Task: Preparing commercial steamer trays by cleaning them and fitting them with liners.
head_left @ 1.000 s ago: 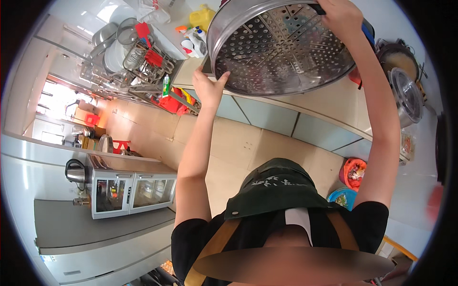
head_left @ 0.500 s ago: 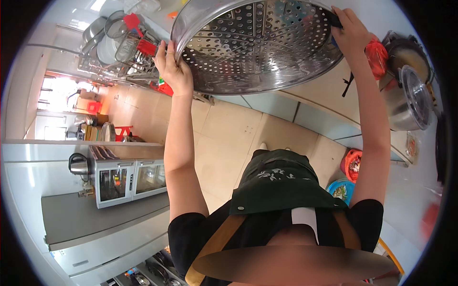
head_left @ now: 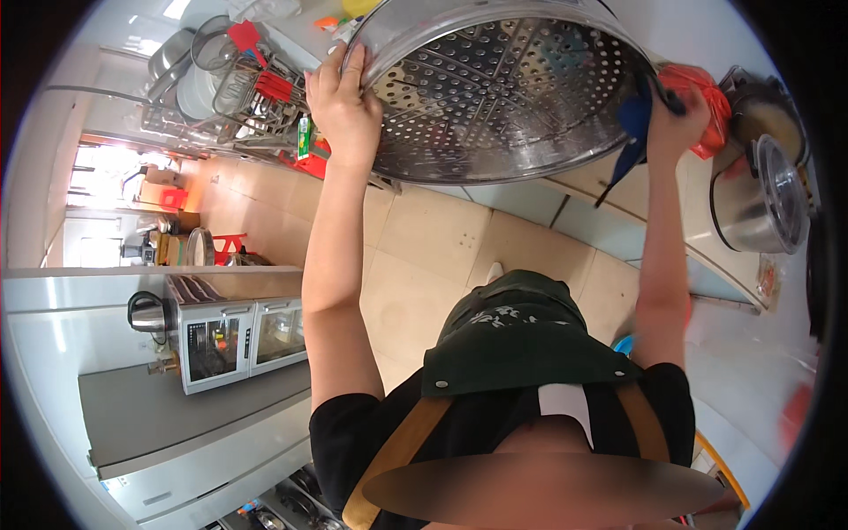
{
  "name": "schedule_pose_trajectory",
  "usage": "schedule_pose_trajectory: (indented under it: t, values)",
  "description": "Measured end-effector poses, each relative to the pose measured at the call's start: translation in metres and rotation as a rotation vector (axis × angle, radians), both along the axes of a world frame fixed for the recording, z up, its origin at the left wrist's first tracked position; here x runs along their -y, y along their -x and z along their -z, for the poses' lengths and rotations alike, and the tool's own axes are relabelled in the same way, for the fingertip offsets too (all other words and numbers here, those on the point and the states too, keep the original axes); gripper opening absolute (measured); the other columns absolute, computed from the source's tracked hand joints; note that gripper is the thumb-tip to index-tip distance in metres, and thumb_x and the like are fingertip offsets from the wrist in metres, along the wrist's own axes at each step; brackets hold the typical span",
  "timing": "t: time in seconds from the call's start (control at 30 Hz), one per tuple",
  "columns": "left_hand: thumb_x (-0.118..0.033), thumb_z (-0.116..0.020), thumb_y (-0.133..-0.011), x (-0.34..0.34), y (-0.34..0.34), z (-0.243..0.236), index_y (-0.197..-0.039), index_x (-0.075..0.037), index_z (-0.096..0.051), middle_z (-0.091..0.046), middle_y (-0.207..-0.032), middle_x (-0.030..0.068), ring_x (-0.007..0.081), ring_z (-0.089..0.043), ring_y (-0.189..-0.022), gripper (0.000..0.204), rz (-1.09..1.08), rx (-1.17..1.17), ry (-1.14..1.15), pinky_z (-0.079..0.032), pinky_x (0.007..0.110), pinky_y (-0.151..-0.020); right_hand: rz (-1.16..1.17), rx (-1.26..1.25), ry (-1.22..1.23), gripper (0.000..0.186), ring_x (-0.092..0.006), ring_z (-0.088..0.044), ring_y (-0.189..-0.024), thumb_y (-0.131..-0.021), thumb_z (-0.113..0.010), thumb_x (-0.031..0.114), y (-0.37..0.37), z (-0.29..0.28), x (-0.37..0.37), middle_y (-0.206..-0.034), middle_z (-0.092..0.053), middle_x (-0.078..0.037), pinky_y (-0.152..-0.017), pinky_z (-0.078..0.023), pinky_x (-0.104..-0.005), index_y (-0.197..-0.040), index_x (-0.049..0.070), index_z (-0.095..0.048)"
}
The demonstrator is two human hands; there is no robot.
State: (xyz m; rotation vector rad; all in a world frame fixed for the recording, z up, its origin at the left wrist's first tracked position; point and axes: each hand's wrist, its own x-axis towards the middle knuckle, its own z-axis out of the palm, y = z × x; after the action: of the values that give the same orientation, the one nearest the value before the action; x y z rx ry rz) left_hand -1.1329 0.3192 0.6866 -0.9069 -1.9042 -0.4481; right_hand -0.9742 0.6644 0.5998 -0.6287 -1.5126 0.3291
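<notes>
A large round steel steamer tier (head_left: 495, 132), tilted with its perforated base showing, is raised above the counter. My left hand (head_left: 344, 110) grips its rim on the left side with fingers curled over the edge. My right hand (head_left: 673, 119) is closed around the dark handle on the right side, slightly blurred. A dark blue object (head_left: 632, 132), too unclear to name, hangs beside my right hand, and a red plastic bag (head_left: 707, 110) is just behind it. My green apron (head_left: 512, 344) is below.
A rack of dishes and red utensils (head_left: 238, 97) is upper left. Pots (head_left: 742, 212) stand on the counter (head_left: 618, 181) at right. A cabinet with a kettle (head_left: 234, 340) is lower left. Tiled floor (head_left: 424, 247) runs below, with part of a blue basin (head_left: 624, 344) beside me.
The steamer shifted leftward, then slightly back to the right. My left hand is higher on the rim than a second ago. My right hand has moved downward, and more of the blue object shows.
</notes>
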Motion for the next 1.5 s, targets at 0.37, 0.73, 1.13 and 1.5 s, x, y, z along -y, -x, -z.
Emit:
schedule_pose_trajectory:
  t: [0.37,0.73,1.13,1.5]
  values:
    - [0.008,-0.051,-0.059,-0.017,0.018,-0.015,-0.093,-0.002,-0.061,-0.058,-0.098,0.0117,0.0268,-0.058,-0.078,0.036,0.074,-0.004,-0.011,-0.048,0.032,-0.068,-1.204,-0.868,1.382,0.036,-0.0236,-0.057,-0.089,-0.077,-0.06,0.008,0.071,-0.019,0.134,-0.102,-0.056,-0.012,-0.076,-0.048,-0.0375,-0.109,0.001,-0.047]
    - [-0.001,-0.05,-0.062,-0.034,0.004,-0.059,-0.101,0.0,-0.054,-0.055,-0.095,0.0194,0.0331,-0.057,-0.076,0.039,0.136,-0.008,0.268,-0.049,0.035,-0.063,-1.26,-0.151,0.208,0.029,-0.0364,-0.054,-0.085,-0.069,-0.049,-0.004,0.197,-0.017,0.252,-0.089,-0.055,-0.02,-0.071,-0.044,-0.0373,-0.098,0.0,-0.049]
    - [0.002,-0.051,-0.062,-0.038,0.03,-0.064,-0.089,0.004,-0.052,-0.055,-0.081,0.019,0.0331,-0.058,-0.064,0.027,-0.074,0.113,0.449,-0.048,0.038,-0.056,-1.19,0.931,0.395,0.03,-0.0317,-0.057,-0.08,-0.072,-0.045,-0.001,0.151,0.205,0.21,-0.087,-0.06,-0.016,-0.072,-0.045,-0.0366,-0.096,0.006,-0.06]
    - [-0.003,-0.053,-0.063,-0.016,0.059,-0.054,-0.083,0.0,-0.055,-0.056,-0.079,0.0128,0.0325,-0.058,-0.068,0.02,-0.21,0.204,0.528,-0.049,0.038,-0.059,-0.456,1.302,-0.051,0.018,-0.0293,-0.057,-0.085,-0.079,-0.045,0.01,0.082,0.207,0.111,-0.088,-0.059,-0.015,-0.073,-0.046,-0.039,-0.092,0.004,-0.057]
